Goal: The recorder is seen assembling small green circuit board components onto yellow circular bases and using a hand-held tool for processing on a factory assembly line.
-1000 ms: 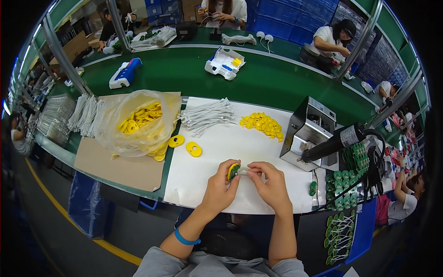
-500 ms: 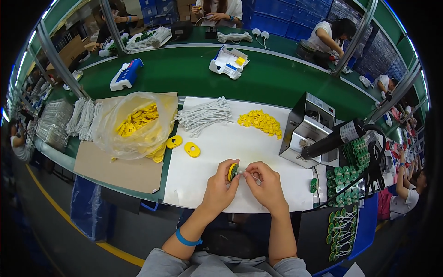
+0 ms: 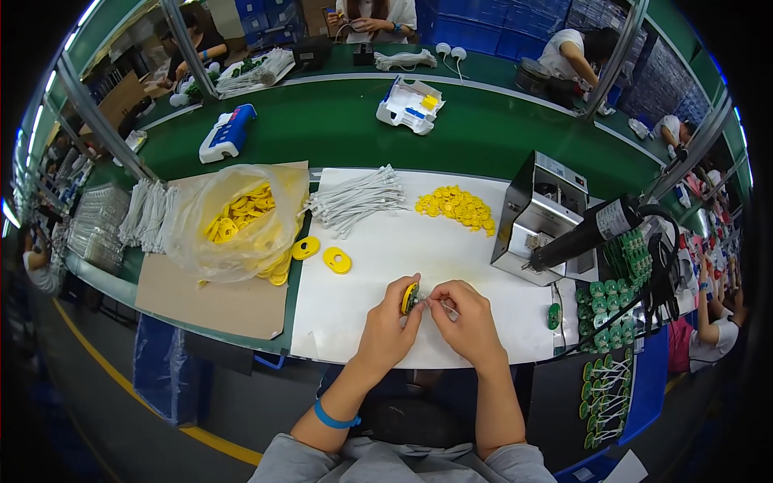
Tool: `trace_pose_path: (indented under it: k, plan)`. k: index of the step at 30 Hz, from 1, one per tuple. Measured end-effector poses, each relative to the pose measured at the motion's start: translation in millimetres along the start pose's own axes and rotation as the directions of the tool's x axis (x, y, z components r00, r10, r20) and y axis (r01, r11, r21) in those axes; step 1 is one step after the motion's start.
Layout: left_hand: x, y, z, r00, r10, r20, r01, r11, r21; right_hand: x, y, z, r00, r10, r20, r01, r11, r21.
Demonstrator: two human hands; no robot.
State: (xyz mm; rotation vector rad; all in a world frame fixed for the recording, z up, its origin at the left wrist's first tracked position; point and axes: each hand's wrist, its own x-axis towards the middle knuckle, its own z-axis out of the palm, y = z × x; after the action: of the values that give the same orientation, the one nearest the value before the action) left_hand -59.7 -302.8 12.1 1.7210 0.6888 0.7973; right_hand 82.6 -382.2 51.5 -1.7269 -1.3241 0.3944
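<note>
My left hand (image 3: 382, 328) is closed on a round yellow plastic cover (image 3: 408, 299) with a green circuit board against its right side, tilted up on edge. Close beside it, my right hand (image 3: 470, 324) pinches a thin white cable, its fingertips at the board. Whether the cable end touches the board is too small to tell. Two yellow covers lie to the left, one of them an oval ring (image 3: 336, 260). Beyond my hands are a bundle of white cables (image 3: 358, 200) and a pile of small yellow discs (image 3: 457, 209).
An open plastic bag of yellow covers (image 3: 241, 213) rests on cardboard at left. At right stand a metal machine (image 3: 539, 217) with a black cylindrical tool (image 3: 592, 239), and several green boards (image 3: 608, 310). A green conveyor (image 3: 322, 133) carries two blue-and-white housings. Other people work beyond.
Both housings on the conveyor have shifted right. My hands keep nearly the same pose, with the cover turned slightly. The whole view has moved a little.
</note>
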Motion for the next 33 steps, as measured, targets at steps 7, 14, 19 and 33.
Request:
trace_pose_path:
  k: [7,14,19,33]
  plan:
    - [6,-1,16,1.000,-0.013,0.023,0.012,0.999,0.034,-4,32,-3,0.978,0.190,0.084,-0.207,0.892,0.401]
    - [12,2,35,0.993,0.116,-0.009,-0.116,0.993,0.038,-14,51,-4,0.995,0.010,-0.096,-0.002,0.997,0.079]
    - [14,10,38,0.972,0.230,0.053,-0.236,0.959,0.157,-15,50,-19,0.996,-0.082,-0.043,0.078,0.993,-0.087]
    - [12,16,32,0.936,0.320,0.150,-0.330,0.943,0.050,-23,44,-25,0.987,-0.148,-0.065,0.145,0.988,-0.044]
